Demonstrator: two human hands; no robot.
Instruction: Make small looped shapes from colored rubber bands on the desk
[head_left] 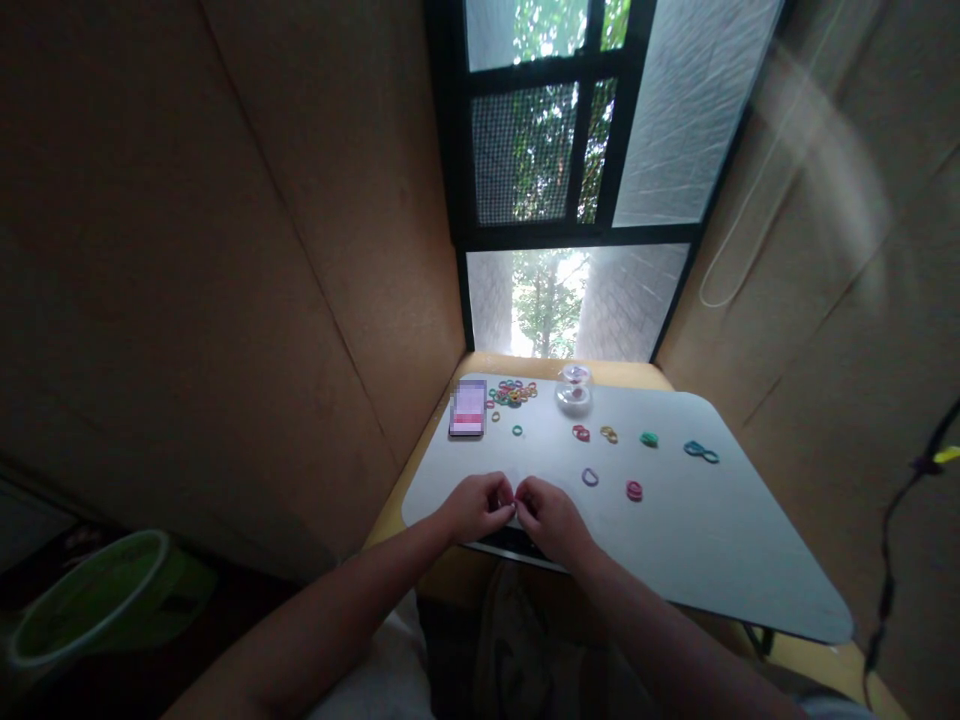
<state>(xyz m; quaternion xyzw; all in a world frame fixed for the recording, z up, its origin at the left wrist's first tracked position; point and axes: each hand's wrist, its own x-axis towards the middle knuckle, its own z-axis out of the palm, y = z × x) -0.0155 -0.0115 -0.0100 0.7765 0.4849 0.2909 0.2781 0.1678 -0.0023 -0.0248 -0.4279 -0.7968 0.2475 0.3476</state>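
Note:
Near the front edge of the white table, my left hand [484, 505] and my right hand [546, 512] meet with fingertips pinched together. A sliver of a pinkish hair tie [515, 499] shows between them, mostly hidden by the fingers. Beyond my hands lies a mixed heap of coloured hair ties [514, 392], with a loose green tie [517, 430] nearer me. To the right are small groups by colour: red [580, 433], yellow [609, 434], green [649, 439], blue [701, 452] and pink [634, 490]. A purple tie [590, 477] lies by itself.
A phone [469, 408] with a lit, blurred screen lies at the table's left. At the back stands a clear plastic container [574, 395]. The white tabletop [720, 530] is tucked between two walls, under a window [555, 200]. A green basket [112, 600] sits low at left.

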